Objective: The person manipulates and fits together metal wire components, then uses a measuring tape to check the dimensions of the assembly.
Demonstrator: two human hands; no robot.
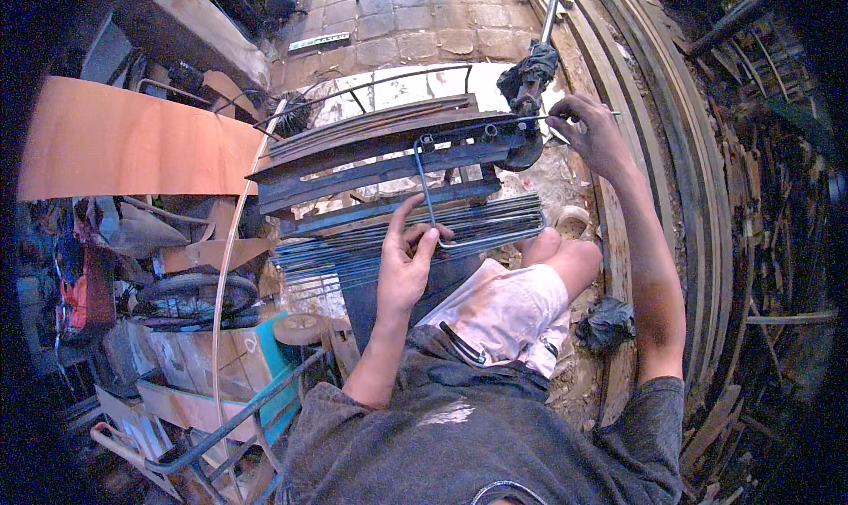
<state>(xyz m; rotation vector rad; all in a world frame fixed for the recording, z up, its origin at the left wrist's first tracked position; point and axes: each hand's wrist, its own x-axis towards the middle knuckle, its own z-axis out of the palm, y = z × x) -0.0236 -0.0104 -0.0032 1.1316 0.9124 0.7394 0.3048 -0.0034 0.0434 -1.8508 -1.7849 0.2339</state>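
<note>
Desk [353, 154]: dark slatted metal frame, spanning left to right before the person.
Room: tiled floor [353, 19] beyond; long boards [649, 81] at right; orange-brown panel [141, 143] at left.
Metal rod [425, 182]: at the desk's peg [427, 140]; long axis left-right, bending there toward the person.
Left hand [406, 256]: grip pinches metal rod's bent leg.
Right hand [590, 129]: grip pinches metal rod near its right end.

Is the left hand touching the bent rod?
Touching. The head view shows the left hand pinching the bent rod at the thumb tip.
</note>
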